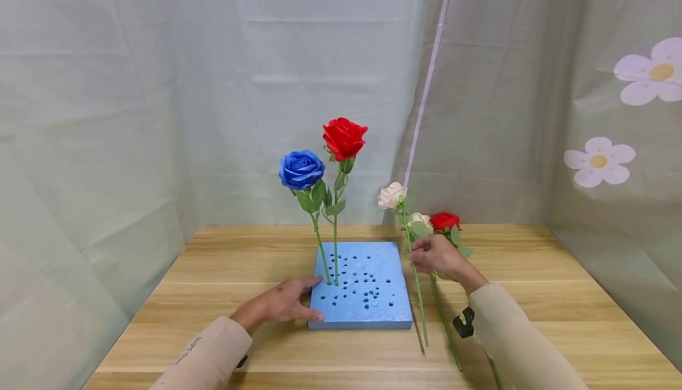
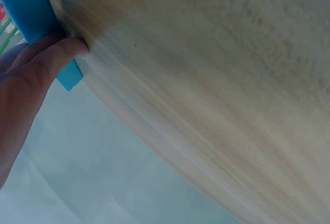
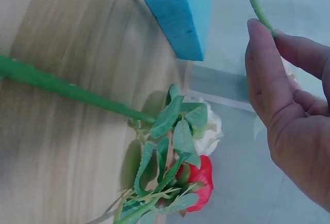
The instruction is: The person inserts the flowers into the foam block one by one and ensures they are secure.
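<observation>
My right hand (image 1: pixel 441 255) pinches the green stem of a pale pink rose (image 1: pixel 392 195) between thumb and fingers, to the right of a blue foam block (image 1: pixel 348 313). The stem hangs at a slight tilt, its lower end near the table. In the right wrist view the fingertips meet on that stem (image 3: pixel 256 4). My left hand (image 1: pixel 285 301) rests against the block's left side, thumb and fingers spread. A blue rose (image 1: pixel 301 170) and a taller red rose (image 1: pixel 345 138) stand in holes at the block's left part.
A white rose (image 3: pixel 209 133) and another red rose (image 1: pixel 445 221) lie on the wooden table (image 1: pixel 256 348) at the right, stems toward the front. Several holes dot the block's top. Pale curtains (image 1: pixel 330 52) hang behind and at both sides.
</observation>
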Motion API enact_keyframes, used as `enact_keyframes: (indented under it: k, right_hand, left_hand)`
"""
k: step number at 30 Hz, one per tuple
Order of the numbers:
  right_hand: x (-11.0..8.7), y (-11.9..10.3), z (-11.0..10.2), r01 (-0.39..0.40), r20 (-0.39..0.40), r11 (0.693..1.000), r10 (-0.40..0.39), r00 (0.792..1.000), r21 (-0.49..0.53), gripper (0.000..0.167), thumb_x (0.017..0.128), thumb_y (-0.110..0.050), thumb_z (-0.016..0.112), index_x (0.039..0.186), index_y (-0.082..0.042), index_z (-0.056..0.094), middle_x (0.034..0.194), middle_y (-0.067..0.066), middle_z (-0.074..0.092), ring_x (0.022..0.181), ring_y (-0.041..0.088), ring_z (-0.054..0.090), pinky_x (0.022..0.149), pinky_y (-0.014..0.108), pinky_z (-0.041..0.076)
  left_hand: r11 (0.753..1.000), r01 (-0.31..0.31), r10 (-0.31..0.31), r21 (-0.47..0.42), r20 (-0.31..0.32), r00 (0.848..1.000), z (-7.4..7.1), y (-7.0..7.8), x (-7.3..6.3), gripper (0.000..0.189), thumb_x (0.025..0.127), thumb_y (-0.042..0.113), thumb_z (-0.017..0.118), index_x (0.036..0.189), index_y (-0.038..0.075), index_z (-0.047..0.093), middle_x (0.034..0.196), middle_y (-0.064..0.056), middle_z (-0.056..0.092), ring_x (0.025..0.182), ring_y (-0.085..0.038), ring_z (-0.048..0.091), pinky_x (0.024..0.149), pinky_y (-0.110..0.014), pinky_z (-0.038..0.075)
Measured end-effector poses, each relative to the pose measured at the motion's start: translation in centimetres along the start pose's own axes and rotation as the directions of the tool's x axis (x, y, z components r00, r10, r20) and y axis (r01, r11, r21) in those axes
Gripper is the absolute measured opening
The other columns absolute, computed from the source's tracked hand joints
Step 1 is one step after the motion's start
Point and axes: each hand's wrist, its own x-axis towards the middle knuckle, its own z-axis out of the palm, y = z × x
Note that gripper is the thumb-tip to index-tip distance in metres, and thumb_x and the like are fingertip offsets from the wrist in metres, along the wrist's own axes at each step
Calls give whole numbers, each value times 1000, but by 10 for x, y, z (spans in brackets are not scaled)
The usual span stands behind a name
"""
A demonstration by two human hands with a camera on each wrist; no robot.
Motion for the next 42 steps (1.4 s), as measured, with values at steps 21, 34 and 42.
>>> enact_keyframes:
  k: [21, 34, 42]
  right_hand:
    - [6, -21, 0, 43, -30, 999, -43, 999, 8, 26, 97, 0, 62, 117, 15, 56, 105, 25, 65, 91, 37, 69, 78, 39, 61]
    - [5, -28, 2, 21, -3, 997, -21, 1000, 74, 23, 97, 0, 61, 115, 13, 54, 103, 24, 63, 85, 28, 69, 84, 47, 58]
    - [0, -31, 6, 8, 4, 993, -9, 1000, 122, 22, 95, 0, 64, 112, 11, 54, 102, 24, 63, 84, 29, 68, 83, 46, 58]
  left_hand:
    - [1000, -11, 11, 18, 2, 1000, 1, 0, 1, 93, 83, 38, 82, 150, -7, 36, 153, -26, 38, 141, -40, 36, 114, -54, 32]
    - [1000, 4, -4, 13, -5, 1000, 2, -2, 2, 93, 83, 39, 82, 151, -5, 36, 154, -26, 37, 142, -40, 35, 114, -54, 30]
    - [1000, 19, -19, 11, -10, 1000, 1, -3, 1, 94, 82, 40, 82, 151, -3, 36, 154, -24, 38, 142, -38, 35, 115, -53, 31]
